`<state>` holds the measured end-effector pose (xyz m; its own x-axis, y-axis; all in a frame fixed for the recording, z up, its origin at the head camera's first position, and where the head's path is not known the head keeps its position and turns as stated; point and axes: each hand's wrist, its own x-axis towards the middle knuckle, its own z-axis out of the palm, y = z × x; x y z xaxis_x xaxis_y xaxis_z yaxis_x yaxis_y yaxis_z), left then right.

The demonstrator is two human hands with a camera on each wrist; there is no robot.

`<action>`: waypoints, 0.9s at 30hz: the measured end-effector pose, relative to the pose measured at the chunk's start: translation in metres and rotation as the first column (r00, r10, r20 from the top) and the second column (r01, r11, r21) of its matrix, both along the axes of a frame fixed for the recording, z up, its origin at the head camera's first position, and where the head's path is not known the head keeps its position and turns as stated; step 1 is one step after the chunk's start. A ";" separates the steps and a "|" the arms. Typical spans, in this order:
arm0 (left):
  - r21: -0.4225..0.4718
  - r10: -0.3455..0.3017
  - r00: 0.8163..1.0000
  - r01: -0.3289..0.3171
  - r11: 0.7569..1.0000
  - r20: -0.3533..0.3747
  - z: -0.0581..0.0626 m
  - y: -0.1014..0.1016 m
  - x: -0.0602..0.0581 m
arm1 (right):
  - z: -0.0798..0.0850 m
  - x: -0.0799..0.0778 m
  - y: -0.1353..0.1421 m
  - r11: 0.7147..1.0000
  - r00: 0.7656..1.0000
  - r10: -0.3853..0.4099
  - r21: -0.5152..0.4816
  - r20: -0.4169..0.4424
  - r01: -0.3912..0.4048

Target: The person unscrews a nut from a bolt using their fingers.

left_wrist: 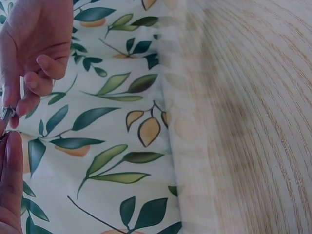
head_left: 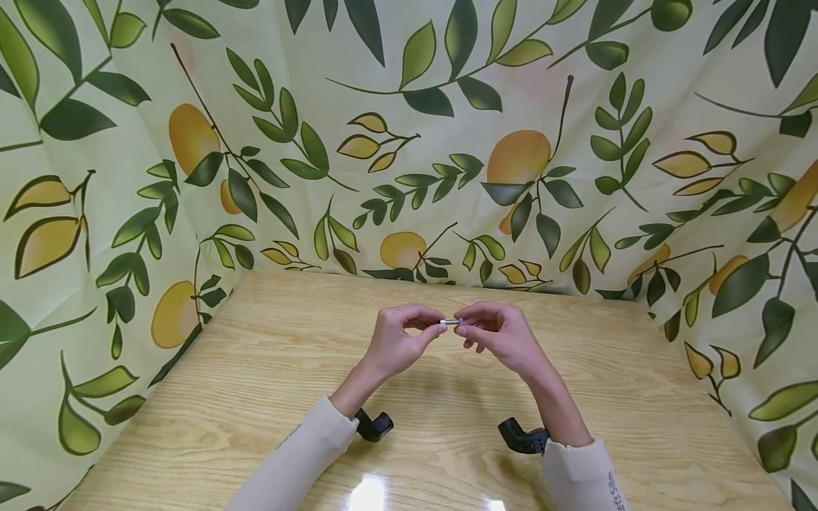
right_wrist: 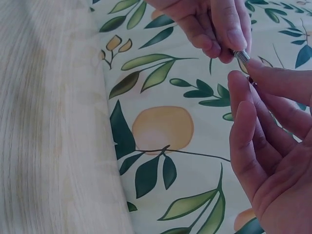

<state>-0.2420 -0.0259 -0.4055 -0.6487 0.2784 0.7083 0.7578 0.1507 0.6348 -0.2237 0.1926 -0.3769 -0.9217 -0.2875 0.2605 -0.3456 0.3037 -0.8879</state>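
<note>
A small silvery screw with a threaded shaft [head_left: 451,321] spans the gap between the two hands above the table. My left hand [head_left: 404,341] pinches its left end between thumb and forefinger. At the other end, my right hand [head_left: 501,337] pinches the screw's wider end with thumb and forefinger. Its threads [right_wrist: 242,56] show between the fingertips in the right wrist view. The left wrist view catches only part of the metal screw [left_wrist: 7,115] at its left edge. Fingers cover both ends, so a separate nut cannot be made out.
A wood-grain table [head_left: 287,369] lies under the hands. Cloth printed with leaves and fruit [head_left: 358,234] hangs behind it and along both sides. Black wrist mounts [head_left: 375,426] stick out inward from both cuffs.
</note>
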 end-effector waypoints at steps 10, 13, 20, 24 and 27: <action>-0.008 -0.002 1.000 0.002 1.000 0.016 -0.001 -0.001 -0.001 | 0.001 0.001 -0.001 1.000 1.000 -0.004 -0.018 -0.021 0.004; -0.008 -0.002 1.000 0.002 1.000 0.016 -0.001 -0.001 -0.001 | 0.001 0.001 -0.001 1.000 1.000 0.004 -0.010 -0.001 -0.004; -0.013 0.001 1.000 0.000 1.000 0.031 -0.001 -0.001 -0.001 | 0.001 0.000 -0.001 1.000 1.000 0.015 0.002 0.006 -0.015; -0.012 0.001 0.999 -0.001 1.000 0.037 0.000 -0.001 0.000 | 0.001 0.000 -0.001 1.000 1.000 0.014 -0.003 -0.010 -0.014; -0.008 -0.001 0.999 0.001 1.000 0.035 0.000 -0.001 0.000 | 0.001 0.000 -0.001 1.000 1.000 0.014 -0.010 -0.010 -0.014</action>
